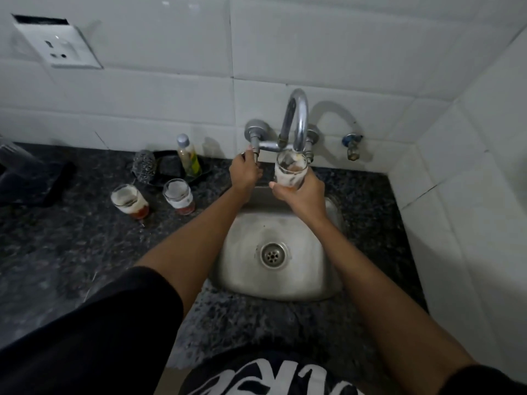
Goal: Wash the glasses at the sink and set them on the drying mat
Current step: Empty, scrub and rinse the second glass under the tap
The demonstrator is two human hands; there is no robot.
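Rinsing is the step in hand here, or at least its opening beat: the right hand (302, 192) has its grip wrapped round a glass (291, 171), fingers and thumb curled about the lower wall, holding it upright directly under the curved spout of the tap (296, 121), above the back edge of the sink (322, 283). Over on the other side the left hand (245, 173) is up at the tap's left valve handle (254, 153), fingers closed round it in a turning hold. No stream of water shows from the spout, so my read is that the flow is only about to start; the light is too dim to be sure. Two more glasses wait on the dark worktop (71, 243) left of the sink, a left glass (129, 201) and a second glass (179, 196) just beside it, both with reddish dregs and pale foam. Behind them sit a scrubber (144, 164) and a soap bottle (188, 156) on a dark dish. A dark cloth (37, 183) at far left may be the drying mat, though I cannot tell. Next call: ease the valve open gently, keep the glass mouth centred under the spout, and hold firm once it gets wet and slippery.
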